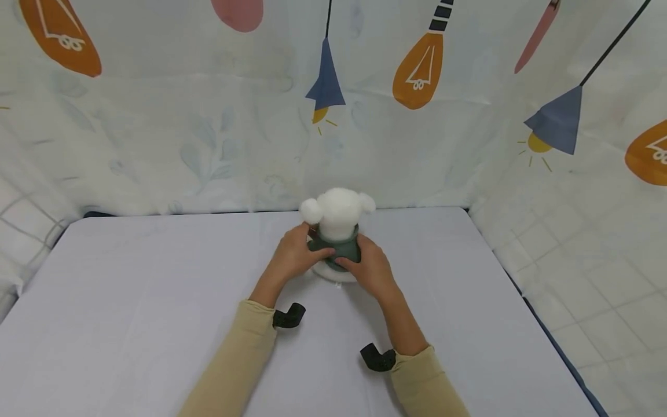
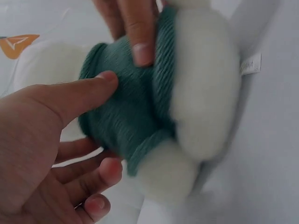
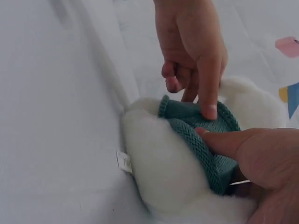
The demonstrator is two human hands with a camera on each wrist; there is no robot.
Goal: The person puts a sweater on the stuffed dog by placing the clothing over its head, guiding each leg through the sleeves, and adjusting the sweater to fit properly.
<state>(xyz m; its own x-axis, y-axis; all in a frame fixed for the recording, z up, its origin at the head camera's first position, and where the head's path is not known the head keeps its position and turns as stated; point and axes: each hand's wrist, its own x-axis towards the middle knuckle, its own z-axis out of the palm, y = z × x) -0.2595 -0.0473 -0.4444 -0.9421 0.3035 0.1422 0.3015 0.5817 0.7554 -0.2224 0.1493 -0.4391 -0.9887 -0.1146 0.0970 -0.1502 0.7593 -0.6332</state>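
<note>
A white plush toy (image 1: 340,209) in a green knitted sweater (image 1: 341,250) sits upright near the table's far edge, its back towards the head camera. My left hand (image 1: 295,253) grips its left side, the thumb pressed on the sweater's back. Around the other side my right hand (image 1: 373,267) holds it the same way. In the left wrist view the left thumb lies on the sweater (image 2: 124,88), with the other fingers curled under one arm. A small white tag (image 3: 124,161) sticks out at the toy's bottom. The toy's front is hidden.
A white cloth covers the table (image 1: 156,324). Behind it hangs a pale curtain (image 1: 234,156) printed with lamps and bulbs, which continues along the right side. A black mount piece (image 1: 289,316) juts from the left cuff and another (image 1: 378,358) from the right cuff.
</note>
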